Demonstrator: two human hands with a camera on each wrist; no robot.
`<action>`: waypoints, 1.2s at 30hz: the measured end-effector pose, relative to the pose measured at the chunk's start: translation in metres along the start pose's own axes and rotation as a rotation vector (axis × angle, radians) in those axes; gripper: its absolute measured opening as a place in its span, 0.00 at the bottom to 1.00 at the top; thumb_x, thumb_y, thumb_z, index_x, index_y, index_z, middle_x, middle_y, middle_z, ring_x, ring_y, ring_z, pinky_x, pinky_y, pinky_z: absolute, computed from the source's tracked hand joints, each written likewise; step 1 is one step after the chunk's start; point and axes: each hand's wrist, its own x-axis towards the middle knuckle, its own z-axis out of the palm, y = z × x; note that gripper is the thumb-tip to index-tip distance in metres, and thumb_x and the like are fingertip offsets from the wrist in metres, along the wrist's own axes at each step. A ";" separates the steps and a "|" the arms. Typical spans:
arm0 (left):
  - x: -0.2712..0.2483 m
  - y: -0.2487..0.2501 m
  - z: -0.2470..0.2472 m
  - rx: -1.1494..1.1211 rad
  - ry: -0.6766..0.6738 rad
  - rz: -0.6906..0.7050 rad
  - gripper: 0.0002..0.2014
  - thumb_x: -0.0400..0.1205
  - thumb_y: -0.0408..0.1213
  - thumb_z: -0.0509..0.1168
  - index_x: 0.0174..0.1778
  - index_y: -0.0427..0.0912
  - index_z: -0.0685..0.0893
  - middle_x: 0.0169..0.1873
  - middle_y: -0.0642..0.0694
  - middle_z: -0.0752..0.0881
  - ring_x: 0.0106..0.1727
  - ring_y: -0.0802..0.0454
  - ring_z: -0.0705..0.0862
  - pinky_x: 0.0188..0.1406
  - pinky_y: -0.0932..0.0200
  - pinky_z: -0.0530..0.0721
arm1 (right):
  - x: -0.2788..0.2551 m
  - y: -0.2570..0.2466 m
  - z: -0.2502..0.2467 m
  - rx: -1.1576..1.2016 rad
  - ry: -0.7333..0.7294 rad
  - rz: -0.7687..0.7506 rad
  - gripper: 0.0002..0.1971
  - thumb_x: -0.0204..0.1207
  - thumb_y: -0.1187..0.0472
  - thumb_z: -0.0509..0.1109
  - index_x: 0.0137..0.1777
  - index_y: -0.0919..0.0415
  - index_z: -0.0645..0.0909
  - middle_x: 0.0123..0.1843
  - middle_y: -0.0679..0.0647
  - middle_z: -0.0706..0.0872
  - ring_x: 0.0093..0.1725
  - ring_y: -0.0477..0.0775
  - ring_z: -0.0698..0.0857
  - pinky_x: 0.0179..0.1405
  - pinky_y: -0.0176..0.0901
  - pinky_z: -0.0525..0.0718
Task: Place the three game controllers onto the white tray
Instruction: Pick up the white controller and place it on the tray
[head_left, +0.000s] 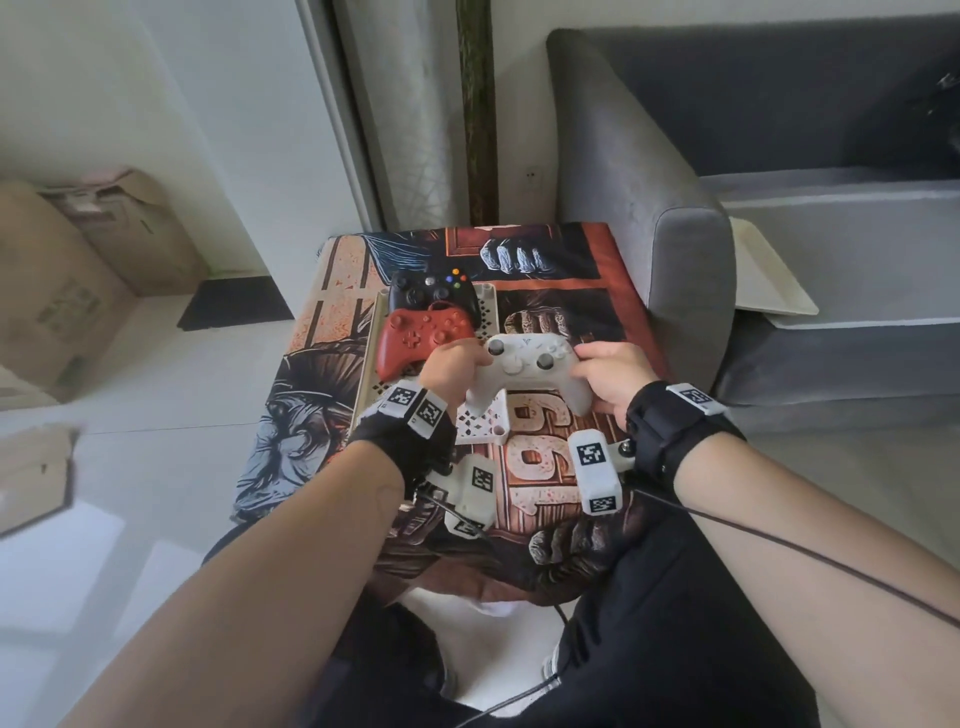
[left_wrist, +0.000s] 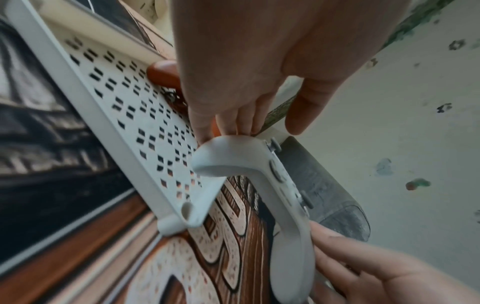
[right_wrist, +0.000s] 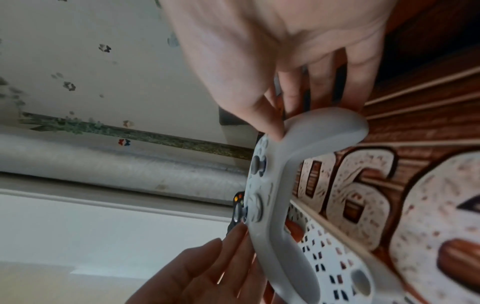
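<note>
Both hands on the white controller (head_left: 530, 371): left hand (head_left: 453, 370) grips its left handle, right hand (head_left: 615, 378) grips the right handle. It's held above the near right corner of the white tray (head_left: 480, 426), not set down. Red controller (head_left: 422, 338) and black controller (head_left: 434, 293) already lie on the tray, touching. Tray sits on the printed cloth (head_left: 566, 270) covering the worktop.

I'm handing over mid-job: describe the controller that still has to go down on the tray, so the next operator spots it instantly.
Start at the small table under a printed cloth beside the grey sofa; a white perforated plastic tray lies on it. Over the tray's near end, the left hand and right hand hold the white game controller. Its neighbours, one red, one black, lie on the tray.
</note>
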 end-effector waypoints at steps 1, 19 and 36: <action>0.000 0.000 -0.008 -0.016 0.016 -0.016 0.20 0.76 0.33 0.66 0.65 0.35 0.82 0.60 0.37 0.82 0.56 0.45 0.77 0.57 0.47 0.78 | -0.001 -0.003 0.008 0.000 -0.009 -0.012 0.20 0.69 0.71 0.70 0.61 0.61 0.88 0.57 0.59 0.90 0.57 0.60 0.88 0.57 0.65 0.87; 0.006 -0.035 -0.100 -0.143 0.172 0.112 0.14 0.70 0.36 0.62 0.28 0.57 0.89 0.43 0.47 0.84 0.52 0.46 0.79 0.58 0.46 0.77 | -0.005 -0.007 0.113 -0.093 -0.119 -0.047 0.25 0.67 0.71 0.73 0.66 0.62 0.84 0.66 0.58 0.87 0.64 0.58 0.85 0.67 0.54 0.82; 0.015 -0.041 -0.108 -0.100 0.210 0.147 0.26 0.69 0.42 0.64 0.66 0.47 0.86 0.68 0.43 0.84 0.68 0.43 0.81 0.71 0.41 0.79 | 0.002 -0.004 0.126 -0.035 -0.127 0.006 0.25 0.68 0.72 0.71 0.68 0.63 0.82 0.65 0.59 0.88 0.61 0.58 0.87 0.64 0.55 0.84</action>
